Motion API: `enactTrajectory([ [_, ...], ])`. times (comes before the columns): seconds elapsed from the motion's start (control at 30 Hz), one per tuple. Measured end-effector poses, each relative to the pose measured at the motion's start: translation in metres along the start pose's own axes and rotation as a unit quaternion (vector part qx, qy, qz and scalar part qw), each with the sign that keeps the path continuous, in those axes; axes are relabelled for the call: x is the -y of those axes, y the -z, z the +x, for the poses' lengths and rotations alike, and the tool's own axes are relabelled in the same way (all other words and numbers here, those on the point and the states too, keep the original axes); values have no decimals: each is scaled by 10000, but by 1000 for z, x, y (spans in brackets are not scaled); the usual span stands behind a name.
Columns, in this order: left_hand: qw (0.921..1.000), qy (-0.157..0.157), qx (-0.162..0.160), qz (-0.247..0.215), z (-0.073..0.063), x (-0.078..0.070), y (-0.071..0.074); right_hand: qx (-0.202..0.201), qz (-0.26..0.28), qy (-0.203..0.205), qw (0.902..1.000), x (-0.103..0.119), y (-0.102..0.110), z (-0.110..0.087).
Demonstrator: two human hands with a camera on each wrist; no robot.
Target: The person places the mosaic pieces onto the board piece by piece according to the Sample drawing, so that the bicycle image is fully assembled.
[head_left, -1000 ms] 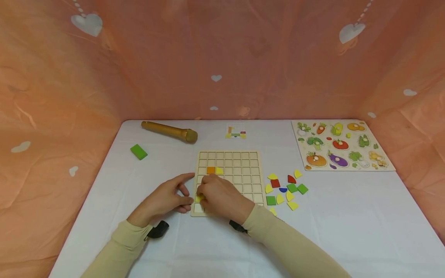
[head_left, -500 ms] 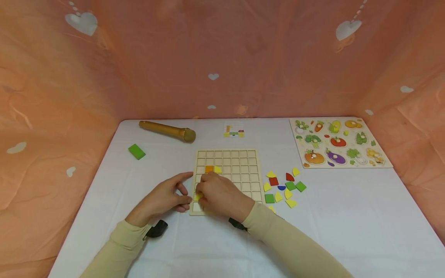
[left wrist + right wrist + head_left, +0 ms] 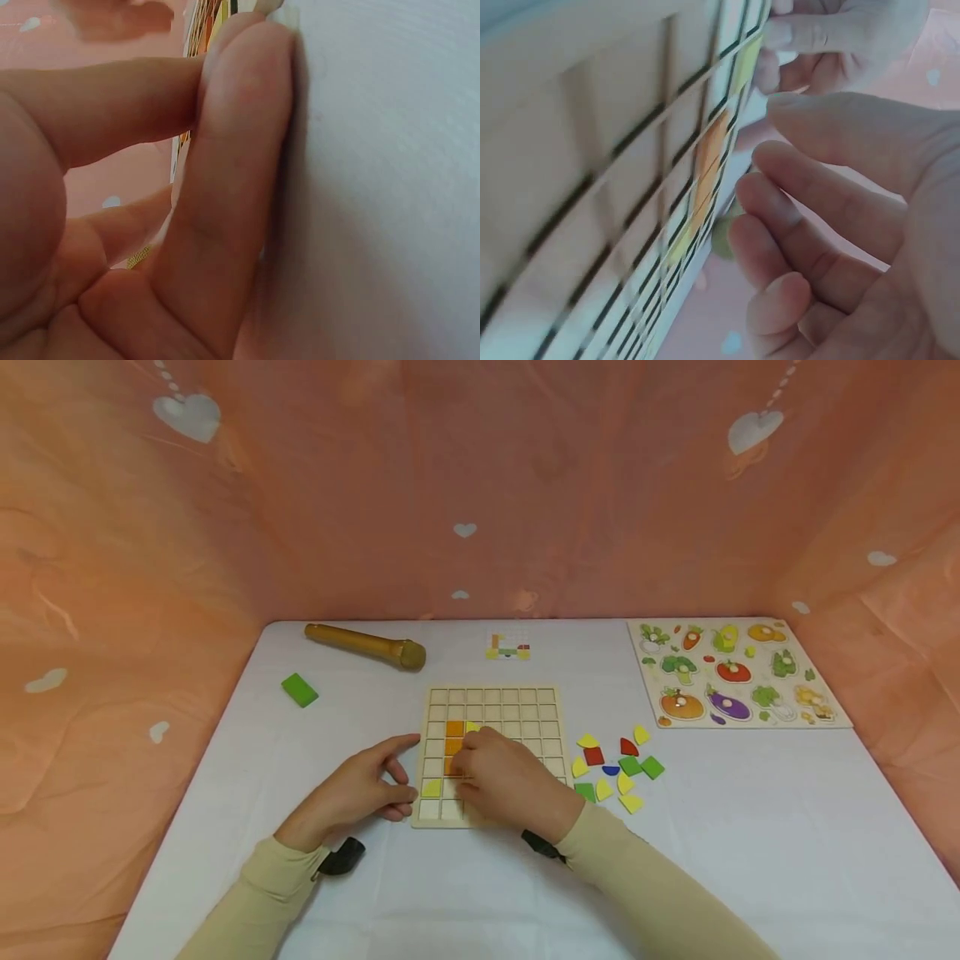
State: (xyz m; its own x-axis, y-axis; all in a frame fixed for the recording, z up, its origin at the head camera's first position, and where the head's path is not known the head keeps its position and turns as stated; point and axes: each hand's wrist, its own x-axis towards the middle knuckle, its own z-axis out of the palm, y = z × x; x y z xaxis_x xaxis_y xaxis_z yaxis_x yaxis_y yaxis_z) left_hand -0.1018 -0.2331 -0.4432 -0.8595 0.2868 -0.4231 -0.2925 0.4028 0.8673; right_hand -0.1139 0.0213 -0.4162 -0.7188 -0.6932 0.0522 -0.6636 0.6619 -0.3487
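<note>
My right hand (image 3: 510, 777) hovers over the wooden grid board (image 3: 531, 710), fingers loosely bent and nothing between them; the right wrist view shows the thumb apart from the fingertips. Beside its fingertips, orange squares (image 3: 453, 747) stand in a column on the board. A yellow quarter-round piece (image 3: 472, 727) lies right of the top orange one, partly hidden by the hand. Lower left on the grid sits a yellow square (image 3: 431, 787). My left hand (image 3: 356, 789) rests at the board's left edge, index finger extended and thumb against the rim.
Loose yellow, red, green and blue pieces (image 3: 625, 783) lie right of the board. A small pattern card (image 3: 507, 643) is behind it. Around are a gold microphone (image 3: 365, 646), a green block (image 3: 300, 690) and a vegetable puzzle (image 3: 798, 714).
My right hand has moved a little to the right, uncovering the yellow square and the lower orange squares on the grid. The left hand keeps its place at the board's edge.
</note>
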Motion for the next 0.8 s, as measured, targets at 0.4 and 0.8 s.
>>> enactTrajectory([
  [0.4,9999,96,-82,67,0,3,-2,-470,-264,-530,9971,-48,16,-87],
  [0.8,10000,42,-52,64,-1,1,-2,-480,-630,-1545,9848,-77,28,-154],
])
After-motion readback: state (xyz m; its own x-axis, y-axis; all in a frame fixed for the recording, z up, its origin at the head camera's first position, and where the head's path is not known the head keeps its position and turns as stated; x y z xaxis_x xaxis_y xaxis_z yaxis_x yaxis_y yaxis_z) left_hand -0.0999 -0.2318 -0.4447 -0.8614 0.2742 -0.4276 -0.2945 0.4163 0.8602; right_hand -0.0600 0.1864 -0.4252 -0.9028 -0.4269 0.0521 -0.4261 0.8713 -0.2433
